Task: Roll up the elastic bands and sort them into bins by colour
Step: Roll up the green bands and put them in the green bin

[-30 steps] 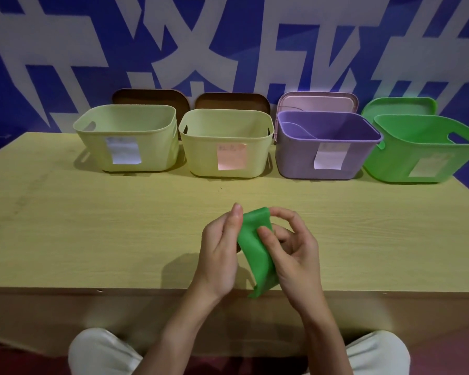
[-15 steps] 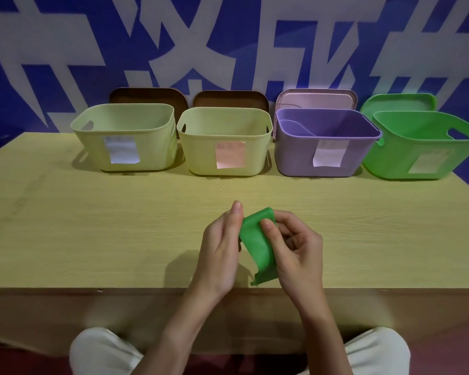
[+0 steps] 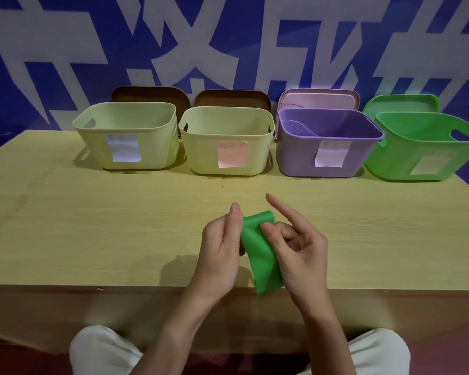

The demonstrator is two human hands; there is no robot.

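Green elastic band (image 3: 257, 247) is pinched between both my hands, just over the near edge of the wooden table (image 3: 92, 226). Left hand (image 3: 221, 253) grips its upper end; right hand (image 3: 295, 247) thumb pins it, index finger sticking out. Green bin (image 3: 423, 150) sits far right.

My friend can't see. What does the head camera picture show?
Two hands, left hand and right hand, hold a green elastic band over a wooden table. Behind stand four bins: two pale yellow-green bins, a purple bin, a green bin.
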